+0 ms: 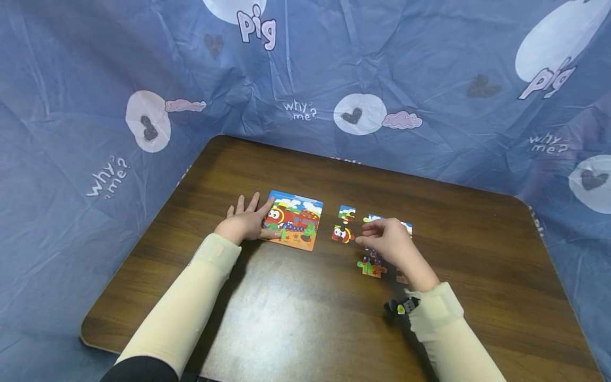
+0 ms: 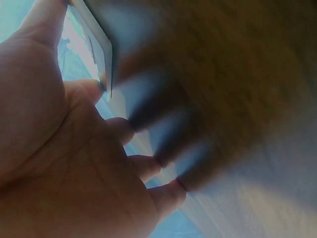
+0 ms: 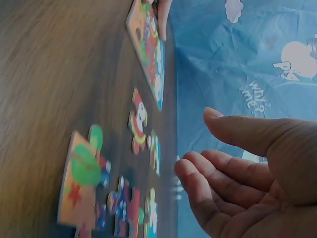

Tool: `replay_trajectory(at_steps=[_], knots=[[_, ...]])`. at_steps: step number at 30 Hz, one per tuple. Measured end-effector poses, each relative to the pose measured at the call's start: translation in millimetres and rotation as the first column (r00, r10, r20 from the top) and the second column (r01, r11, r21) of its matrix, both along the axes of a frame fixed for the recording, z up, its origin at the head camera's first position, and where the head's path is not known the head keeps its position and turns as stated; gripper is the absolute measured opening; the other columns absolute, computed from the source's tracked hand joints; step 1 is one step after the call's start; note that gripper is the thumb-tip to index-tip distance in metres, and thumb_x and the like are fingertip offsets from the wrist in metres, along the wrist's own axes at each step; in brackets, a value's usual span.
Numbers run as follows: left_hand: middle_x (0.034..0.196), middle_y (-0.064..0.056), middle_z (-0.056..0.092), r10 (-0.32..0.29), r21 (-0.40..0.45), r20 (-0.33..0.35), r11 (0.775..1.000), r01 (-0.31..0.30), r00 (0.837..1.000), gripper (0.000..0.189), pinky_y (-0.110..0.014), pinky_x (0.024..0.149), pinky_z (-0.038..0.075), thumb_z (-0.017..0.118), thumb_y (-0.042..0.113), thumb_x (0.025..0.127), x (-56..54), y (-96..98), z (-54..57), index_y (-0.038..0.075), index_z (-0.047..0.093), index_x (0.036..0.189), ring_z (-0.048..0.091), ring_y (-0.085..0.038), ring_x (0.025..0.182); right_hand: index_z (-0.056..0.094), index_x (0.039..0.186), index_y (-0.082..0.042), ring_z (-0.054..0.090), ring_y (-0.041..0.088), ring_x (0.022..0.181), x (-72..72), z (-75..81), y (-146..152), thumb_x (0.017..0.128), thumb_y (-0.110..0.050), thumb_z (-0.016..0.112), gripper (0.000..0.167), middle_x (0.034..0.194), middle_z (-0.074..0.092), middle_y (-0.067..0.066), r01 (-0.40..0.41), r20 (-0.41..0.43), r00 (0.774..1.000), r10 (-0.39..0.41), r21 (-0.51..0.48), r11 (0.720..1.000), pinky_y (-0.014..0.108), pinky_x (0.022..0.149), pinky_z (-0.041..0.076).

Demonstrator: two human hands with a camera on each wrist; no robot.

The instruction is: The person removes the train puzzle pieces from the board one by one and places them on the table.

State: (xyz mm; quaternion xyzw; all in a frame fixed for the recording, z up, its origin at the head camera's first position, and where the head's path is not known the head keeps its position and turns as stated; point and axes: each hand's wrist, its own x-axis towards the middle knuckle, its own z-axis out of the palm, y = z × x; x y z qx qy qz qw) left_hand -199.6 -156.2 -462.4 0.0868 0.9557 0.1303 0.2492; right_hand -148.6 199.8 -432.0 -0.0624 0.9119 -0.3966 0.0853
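On the left of the table, a square jigsaw picture (image 1: 300, 223) of a red train with a face lies face up. My left hand (image 1: 243, 224) spreads its fingers at its left side, with index finger and thumb resting on its edge. In the left wrist view, the picture's thick edge (image 2: 103, 47) shows beside the fingers. Above the loose puzzle pieces hovers my right hand (image 1: 389, 243), its fingers loosely bent. A gap shows between thumb and fingertips in the right wrist view. Nearest to it lies the train-face piece (image 1: 341, 234); it partly hides other pieces.
A blue-sky piece (image 1: 347, 213) lies behind the face piece. Nearer the front is a cactus piece (image 1: 371, 267), with an orange piece (image 1: 402, 277) partly hidden by the right wrist. The brown table (image 1: 453, 212) has a blue printed cloth (image 1: 315, 69) behind it.
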Motion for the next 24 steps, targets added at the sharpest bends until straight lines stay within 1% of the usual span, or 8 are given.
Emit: replay_trajectory(at_steps=[7, 11, 17, 24], knots=[[0.167, -0.016, -0.016, 0.0, 0.008, 0.003, 1.0, 0.0, 1.0, 0.105, -0.066, 0.114, -0.002, 0.061, 0.066, 0.093, 0.2, -0.3, 0.4, 0.026, -0.003, 0.165, -0.019, -0.048, 0.147, 0.074, 0.115, 0.003, 0.072, 0.021, 0.089, -7.9, 4.4, -22, 0.089, -0.019, 0.082, 0.036, 0.099, 0.075, 0.007, -0.016, -0.052, 0.999, 0.014, -0.05, 0.999, 0.039, 0.076, 0.057], [0.167, -0.016, -0.016, -0.003, 0.008, 0.001, 1.0, 0.003, 1.0, 0.105, -0.066, 0.114, -0.002, 0.061, 0.067, 0.093, 0.2, -0.6, 0.0, 0.026, -0.003, 0.165, -0.019, -0.048, 0.147, 0.073, 0.116, 0.002, 0.071, 0.022, 0.091, -12.9, 5.8, -36, 0.089, -0.018, 0.082, 0.035, 0.1, 0.074, 0.007, -0.028, -0.062, 0.998, 0.022, -0.087, 0.996, 0.039, 0.076, 0.057], [0.167, -0.016, -0.015, -0.003, 0.008, 0.002, 1.0, 0.003, 1.0, 0.105, -0.066, 0.114, -0.002, 0.061, 0.067, 0.093, 0.4, -1.1, -0.9, 0.026, -0.004, 0.165, -0.019, -0.048, 0.147, 0.074, 0.116, -0.003, 0.07, 0.019, 0.092, -20.0, 5.6, -58, 0.09, -0.019, 0.082, 0.032, 0.102, 0.073, 0.005, -0.056, -0.074, 0.996, 0.047, -0.125, 0.991, 0.038, 0.077, 0.057], [0.168, -0.015, -0.014, 0.01, 0.023, -0.003, 1.0, -0.01, 1.0, 0.106, -0.066, 0.114, -0.003, 0.063, 0.066, 0.092, 0.5, -1.5, -0.7, 0.027, -0.002, 0.165, -0.019, -0.047, 0.147, 0.075, 0.113, -0.002, 0.071, 0.019, 0.09, -26.7, 5.2, -80, 0.088, -0.018, 0.083, 0.031, 0.1, 0.074, 0.006, -0.079, -0.086, 0.994, 0.067, -0.143, 0.986, 0.037, 0.075, 0.057]])
